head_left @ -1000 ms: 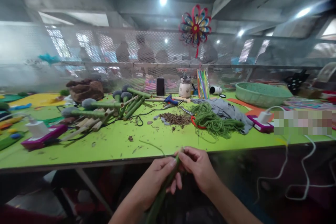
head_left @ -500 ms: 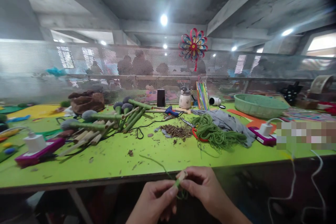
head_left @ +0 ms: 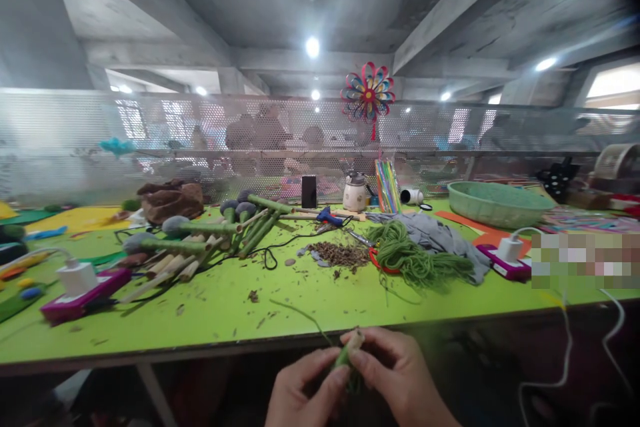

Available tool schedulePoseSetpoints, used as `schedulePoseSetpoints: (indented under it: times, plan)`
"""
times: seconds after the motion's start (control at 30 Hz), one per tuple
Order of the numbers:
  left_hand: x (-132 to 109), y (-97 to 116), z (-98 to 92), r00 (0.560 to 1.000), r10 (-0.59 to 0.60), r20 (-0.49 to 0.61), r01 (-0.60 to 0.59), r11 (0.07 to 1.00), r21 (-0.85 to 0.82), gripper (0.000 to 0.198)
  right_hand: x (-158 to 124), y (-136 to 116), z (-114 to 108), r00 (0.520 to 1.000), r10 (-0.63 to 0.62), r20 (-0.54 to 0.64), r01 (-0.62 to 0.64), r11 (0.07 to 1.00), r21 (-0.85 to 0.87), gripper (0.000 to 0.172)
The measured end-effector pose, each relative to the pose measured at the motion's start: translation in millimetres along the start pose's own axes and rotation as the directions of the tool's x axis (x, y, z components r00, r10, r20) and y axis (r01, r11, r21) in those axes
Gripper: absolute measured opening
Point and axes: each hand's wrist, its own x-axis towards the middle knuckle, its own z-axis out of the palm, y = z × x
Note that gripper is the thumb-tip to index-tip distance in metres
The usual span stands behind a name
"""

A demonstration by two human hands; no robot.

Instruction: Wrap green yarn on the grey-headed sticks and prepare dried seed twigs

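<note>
At the front edge of the table I hold a short bamboo tube [head_left: 355, 341], partly wrapped in green yarn, its bare pale end pointing up and away from me. My left hand [head_left: 307, 387] is closed around the wrapped lower part. The thumb and fingers of my right hand [head_left: 397, 370] pinch it near the bare end. A loose strand of green yarn [head_left: 300, 312] runs from the tube onto the tabletop. More yarn hangs beneath my fingers, partly hidden. Beyond my right hand lies a heap of green yarn [head_left: 415, 253] over red-handled scissors [head_left: 383, 267].
Wrapped tubes with grey heads [head_left: 210, 227] and bare bamboo pieces [head_left: 173, 267] are piled at left. Brown scraps [head_left: 340, 254], a blue glue gun [head_left: 330, 217] and grey cloth [head_left: 450, 240] lie mid-table. A green basin [head_left: 500, 207] stands right; purple power strips [head_left: 85, 297] flank the table.
The whole view has shifted slightly, with the table sitting a little lower and to the right. Both hands keep hold of the tube, whose bare end is now more upright.
</note>
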Motion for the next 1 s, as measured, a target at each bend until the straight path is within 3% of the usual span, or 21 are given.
schedulePoseSetpoints:
  times: [0.13,0.23,0.33,0.37,0.47,0.53,0.6,0.7,0.8,0.93,1.0]
  plan:
    - [3,-3,5.2,0.963,0.230,-0.143,-0.201,0.961,0.190,0.023,1,4,6,0.989,0.028,-0.143,-0.023,0.999,0.035,0.034]
    - [6,-3,4.7,0.946,0.283,-0.157,-0.235,0.934,0.271,0.021,2,4,10,0.981,0.038,-0.190,-0.025,0.997,0.071,0.036]
    - [9,-3,-0.6,0.993,0.110,0.045,-0.117,0.976,0.185,0.033,2,3,8,0.987,0.021,-0.162,-0.010,0.997,0.074,0.036]
    - [9,-3,-3.1,0.991,0.034,0.133,-0.052,0.989,0.140,0.038,2,2,6,0.989,0.022,-0.146,-0.012,0.998,0.069,0.035]
    - [10,-7,-11.0,0.933,-0.111,0.341,0.098,0.994,0.057,0.050,2,-3,1,0.999,0.038,-0.020,-0.037,0.998,0.047,0.035]
    - [10,-8,-14.7,0.899,-0.146,0.414,0.141,0.989,0.043,0.052,4,-6,-1,0.998,0.037,0.052,-0.040,0.998,0.047,0.035]
    - [9,-8,-15.1,0.915,-0.163,0.369,0.163,0.986,0.030,0.053,6,-8,-1,0.997,0.030,0.064,-0.033,0.998,0.049,0.035]
    - [8,-6,-9.4,0.988,-0.093,0.126,0.089,0.996,0.031,0.048,8,-5,0,1.000,0.017,0.000,-0.017,0.999,0.035,0.035]
    - [6,-6,0.0,0.999,-0.024,-0.035,0.025,0.999,0.032,0.042,9,0,2,0.998,-0.006,-0.056,0.007,1.000,0.024,0.033]
    - [4,-9,6.2,0.997,-0.045,-0.067,0.047,0.999,0.026,0.040,6,0,7,0.993,0.011,-0.120,-0.004,0.998,0.060,0.033]
    - [5,-8,3.3,0.998,-0.061,-0.009,0.061,0.998,0.028,0.042,4,-3,9,0.988,0.008,-0.153,0.004,0.997,0.075,0.033]
